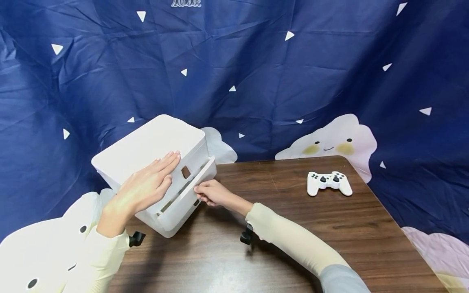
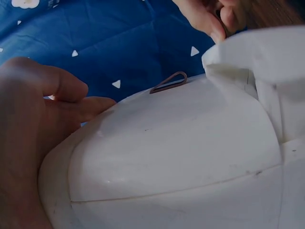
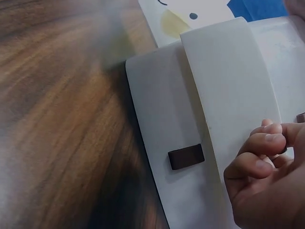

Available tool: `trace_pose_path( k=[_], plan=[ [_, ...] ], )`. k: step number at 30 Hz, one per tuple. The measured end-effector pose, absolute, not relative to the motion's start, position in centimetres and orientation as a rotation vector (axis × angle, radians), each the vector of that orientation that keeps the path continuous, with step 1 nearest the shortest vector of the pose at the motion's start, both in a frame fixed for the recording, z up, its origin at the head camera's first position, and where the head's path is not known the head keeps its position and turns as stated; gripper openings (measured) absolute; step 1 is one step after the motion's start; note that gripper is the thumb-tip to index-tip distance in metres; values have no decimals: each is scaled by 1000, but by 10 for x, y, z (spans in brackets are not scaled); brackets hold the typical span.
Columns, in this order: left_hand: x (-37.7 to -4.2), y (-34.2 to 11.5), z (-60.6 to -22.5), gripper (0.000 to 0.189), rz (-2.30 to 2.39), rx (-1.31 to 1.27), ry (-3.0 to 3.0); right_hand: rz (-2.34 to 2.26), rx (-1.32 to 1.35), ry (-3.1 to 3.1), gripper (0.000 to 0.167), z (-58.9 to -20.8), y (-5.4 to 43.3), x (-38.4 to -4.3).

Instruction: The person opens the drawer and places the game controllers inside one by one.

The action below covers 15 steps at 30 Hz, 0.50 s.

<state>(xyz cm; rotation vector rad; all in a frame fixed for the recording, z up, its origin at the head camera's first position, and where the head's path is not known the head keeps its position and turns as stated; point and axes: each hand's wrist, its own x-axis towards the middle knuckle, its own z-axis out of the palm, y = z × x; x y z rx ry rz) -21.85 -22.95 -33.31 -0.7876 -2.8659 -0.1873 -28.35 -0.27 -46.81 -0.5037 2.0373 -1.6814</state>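
Note:
A white drawer unit (image 1: 146, 142) stands angled at the table's left side, with its middle drawer (image 1: 179, 215) pulled partly out. My left hand (image 1: 144, 187) rests on top of the unit with fingers straight, fingertips near the top front edge. My right hand (image 1: 214, 192) pinches the brown pull tab at the front of the protruding drawer; only a dark bit of that tab (image 3: 284, 150) shows between the fingers. Above, the upper drawer carries a brown tab (image 1: 186, 172). Below, another brown tab (image 3: 186, 157) sits on the lower drawer. The drawer's inside is mostly hidden.
A white game controller (image 1: 329, 183) lies on the brown wooden table (image 1: 278, 244), towards the right back. Behind the table hangs a dark blue curtain (image 1: 249, 53) with white triangles and cloud faces. The unit stands close to the curtain.

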Motion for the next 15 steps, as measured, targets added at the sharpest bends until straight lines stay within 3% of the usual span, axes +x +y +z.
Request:
trace_pose_path(
  k=[15],
  plan=[
    [-219, -231, -335, 57, -176, -794, -2845, -1666, -528, 2026, 34, -466, -23, -295]
  ],
)
